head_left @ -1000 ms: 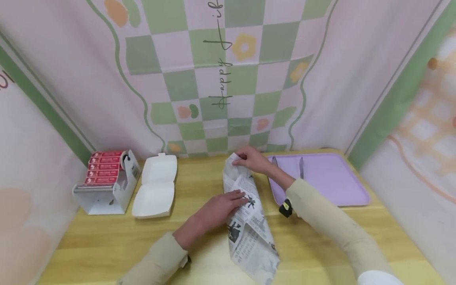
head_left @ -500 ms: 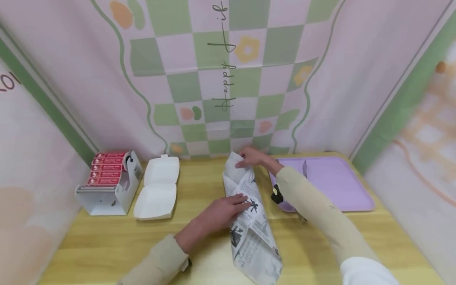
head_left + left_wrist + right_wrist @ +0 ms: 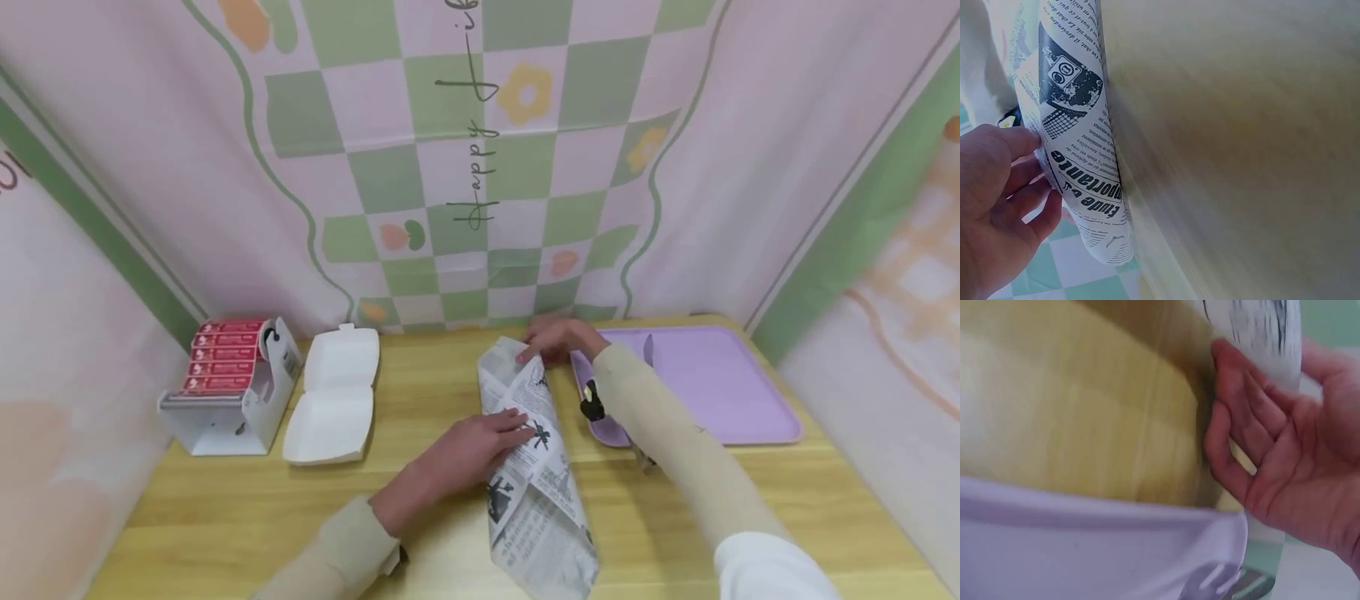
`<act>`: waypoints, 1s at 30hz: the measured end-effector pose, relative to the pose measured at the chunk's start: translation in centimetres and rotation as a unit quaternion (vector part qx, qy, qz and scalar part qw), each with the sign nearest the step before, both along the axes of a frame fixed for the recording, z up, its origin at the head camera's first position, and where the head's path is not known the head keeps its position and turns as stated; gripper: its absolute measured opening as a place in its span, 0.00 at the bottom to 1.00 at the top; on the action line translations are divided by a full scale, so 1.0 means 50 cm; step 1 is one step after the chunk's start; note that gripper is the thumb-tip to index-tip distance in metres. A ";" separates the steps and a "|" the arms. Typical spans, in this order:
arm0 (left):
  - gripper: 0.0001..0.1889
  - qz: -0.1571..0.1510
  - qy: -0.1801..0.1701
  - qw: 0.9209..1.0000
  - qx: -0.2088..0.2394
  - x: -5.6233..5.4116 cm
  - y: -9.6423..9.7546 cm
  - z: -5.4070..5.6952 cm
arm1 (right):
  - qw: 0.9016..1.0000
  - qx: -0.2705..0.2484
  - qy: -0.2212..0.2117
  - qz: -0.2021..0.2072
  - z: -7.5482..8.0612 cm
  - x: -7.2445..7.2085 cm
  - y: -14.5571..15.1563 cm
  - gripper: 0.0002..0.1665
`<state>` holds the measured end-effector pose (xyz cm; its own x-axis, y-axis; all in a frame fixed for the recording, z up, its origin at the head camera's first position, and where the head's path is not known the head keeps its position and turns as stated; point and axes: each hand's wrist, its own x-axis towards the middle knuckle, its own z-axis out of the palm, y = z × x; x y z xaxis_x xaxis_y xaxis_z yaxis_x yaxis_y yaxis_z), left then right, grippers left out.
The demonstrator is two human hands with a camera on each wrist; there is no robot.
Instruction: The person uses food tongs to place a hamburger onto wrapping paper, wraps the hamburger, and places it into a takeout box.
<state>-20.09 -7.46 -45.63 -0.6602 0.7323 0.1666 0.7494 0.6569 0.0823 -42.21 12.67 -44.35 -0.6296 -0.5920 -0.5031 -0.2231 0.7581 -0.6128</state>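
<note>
A roll wrapped in printed newspaper-style paper [image 3: 536, 467] lies lengthwise on the table; whatever is inside it is hidden. My left hand [image 3: 476, 450] rests on its upper side with the fingers extended across the print. In the left wrist view, that hand's fingertips [image 3: 1052, 206] touch the side of the paper roll [image 3: 1079, 125]. At the far end, my right hand [image 3: 553, 338] pinches the paper at its right edge. The right wrist view has the right hand [image 3: 1272, 437] with curled fingers against the paper [image 3: 1257, 337], the thumb partly behind it.
A lilac tray [image 3: 720, 383] with a knife [image 3: 648, 350] stands at the right, partly behind my right forearm. Left of the roll lies an opened white clamshell box [image 3: 330, 417]. Beyond it stands a dispenser [image 3: 217, 421] with red labels [image 3: 225, 354]. A patterned curtain [image 3: 420, 183] hangs behind.
My right hand has shifted right and slightly down along the paper's far end. That end now lies flatter and narrower. The left hand stays on the roll.
</note>
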 end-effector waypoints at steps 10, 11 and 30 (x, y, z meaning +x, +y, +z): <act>0.21 0.002 -0.004 1.000 0.004 0.003 0.005 0.001 | 0.982 -0.127 -0.101 -0.099 -0.019 0.024 0.026 0.28; 0.21 0.004 -0.005 1.000 0.003 0.004 0.005 0.000 | 0.972 -0.149 -0.144 -0.112 -0.023 0.029 0.035 0.33; 0.20 0.010 -0.020 1.000 0.004 0.000 0.004 0.003 | 0.946 -0.252 -0.014 -0.202 -0.047 0.129 0.041 0.18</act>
<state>-20.07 -7.28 -45.48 -0.6804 0.7180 0.1468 0.7327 0.6704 0.1173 -35.77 14.72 -46.68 -0.8457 -0.4760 -0.2411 0.0443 0.3877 -0.9207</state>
